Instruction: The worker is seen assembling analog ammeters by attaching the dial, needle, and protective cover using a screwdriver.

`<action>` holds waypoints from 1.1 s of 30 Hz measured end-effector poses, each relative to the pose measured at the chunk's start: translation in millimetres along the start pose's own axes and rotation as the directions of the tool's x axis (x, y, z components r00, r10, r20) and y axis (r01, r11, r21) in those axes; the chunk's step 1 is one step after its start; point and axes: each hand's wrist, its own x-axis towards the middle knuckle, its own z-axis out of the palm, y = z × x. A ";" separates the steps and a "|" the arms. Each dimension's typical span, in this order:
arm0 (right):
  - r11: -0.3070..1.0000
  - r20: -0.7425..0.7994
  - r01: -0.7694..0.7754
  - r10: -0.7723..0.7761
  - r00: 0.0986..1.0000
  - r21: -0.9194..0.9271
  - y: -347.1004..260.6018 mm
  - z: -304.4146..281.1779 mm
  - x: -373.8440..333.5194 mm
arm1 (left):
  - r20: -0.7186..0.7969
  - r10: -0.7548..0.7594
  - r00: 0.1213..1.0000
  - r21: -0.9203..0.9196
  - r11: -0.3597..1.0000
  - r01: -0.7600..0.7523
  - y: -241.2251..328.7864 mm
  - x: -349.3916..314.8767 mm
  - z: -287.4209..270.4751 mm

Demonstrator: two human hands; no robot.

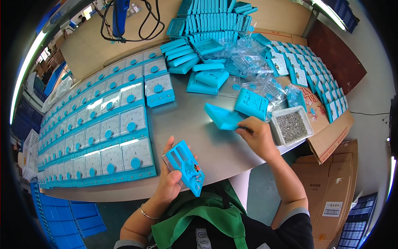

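Note:
My left hand (168, 184) grips a blue panel meter (182, 159), tilted, with its back side up. Red and metal parts show in the meter's lower recess. Above the table's front part, my right hand (260, 136) pinches a blue plastic housing (222, 118) by its right corner. The two pieces are apart. Just behind that housing lies another blue housing (251, 103), face down with moulded recesses. Right of my right hand stands a white tub (277, 132) filled with small metal screws (291, 126).
Rows of blue meters with clear fronts (134, 150) cover the table's left side. Blue housings (213, 23) are stacked at the back, beside a heap of clear covers (248, 62). Dial units (299, 77) stand on cardboard at right. A blue tool with a cable (120, 18) hangs above.

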 end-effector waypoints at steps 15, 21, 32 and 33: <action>0.930 0.344 0.294 -0.207 0.916 -0.222 -51.2 25.0 26.8 | 0.035 0.015 0.999 0.086 0.996 -0.018 12.3 -9.9 -22.0; 0.998 0.387 0.039 -0.051 0.921 0.039 -54.3 26.8 24.1 | 0.016 0.076 0.997 0.172 0.982 -0.078 15.7 -14.3 -23.3; 0.920 0.281 -0.067 -0.048 0.959 0.387 -71.5 16.0 -31.4 | 0.080 0.095 0.992 0.155 0.982 -0.106 4.1 -0.8 -10.3; 0.895 0.326 -0.092 -0.062 0.943 0.437 -77.2 19.3 -36.9 | 0.093 0.106 0.990 0.192 0.974 -0.122 1.3 -0.7 -7.7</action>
